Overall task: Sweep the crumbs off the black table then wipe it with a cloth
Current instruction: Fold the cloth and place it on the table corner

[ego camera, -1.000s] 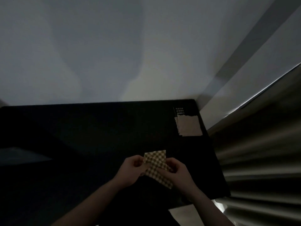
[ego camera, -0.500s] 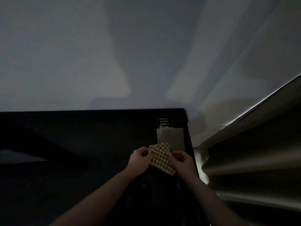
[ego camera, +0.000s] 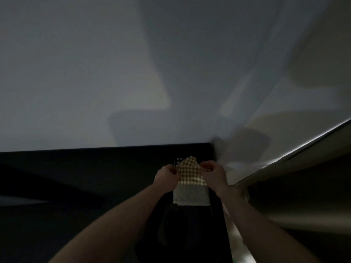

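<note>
pinching the checked cloth (ego camera: 190, 172) by its side edges, left hand (ego camera: 166, 176) and right hand (ego camera: 214, 174) both clenched on it, holding it up over the far right corner of the black worktop (ego camera: 95, 177). hanging just above a pale folded cloth (ego camera: 190, 196) lying nearer; probably lowering straight down next, both hands equally near.

A pale grey wall (ego camera: 95, 73) fills the upper half of the view — plain, with soft-edged shadows across it. It meets a second pale wall (ego camera: 313, 63) at a corner on the right. Below that, a light-coloured slanting ledge (ego camera: 296, 158) runs down from the right edge, a bright line along its upper rim. A small pale grey stack of paper-like sheets (ego camera: 190, 196) lies near the right edge — its material cannot be told in the dim light.
</note>
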A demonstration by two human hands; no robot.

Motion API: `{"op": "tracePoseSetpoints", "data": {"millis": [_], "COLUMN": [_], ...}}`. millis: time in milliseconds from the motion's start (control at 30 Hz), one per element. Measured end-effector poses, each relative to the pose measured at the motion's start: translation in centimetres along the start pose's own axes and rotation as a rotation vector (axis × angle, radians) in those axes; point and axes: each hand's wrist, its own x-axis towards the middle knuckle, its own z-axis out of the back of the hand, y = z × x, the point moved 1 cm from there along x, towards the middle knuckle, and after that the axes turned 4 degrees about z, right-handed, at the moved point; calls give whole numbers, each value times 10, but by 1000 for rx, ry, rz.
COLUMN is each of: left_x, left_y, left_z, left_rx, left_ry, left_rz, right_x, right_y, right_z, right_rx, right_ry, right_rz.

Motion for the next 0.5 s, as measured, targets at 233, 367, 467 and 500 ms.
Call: {"op": "tracePoseSetpoints", "data": {"millis": [233,367,467,500], "left_x": [46,46,50,52], "left_y": [-30,-23,-11,-7], "left_z": [10,-10,-22,-23], "left_rx": [204,580,723,746], "left_ry": [-112,-53,101,139], "left_rz": [-57,-260,-236,-221], "right_x": [62,50,36,33], "right_y": [18,-12,-42,-50], "right_z": [0,-21,-37,-41], "right_rx": [-246,-438,-595,-652], "right_ry": [57,131,202,239], "right_rz": [198,358,362,347]}}
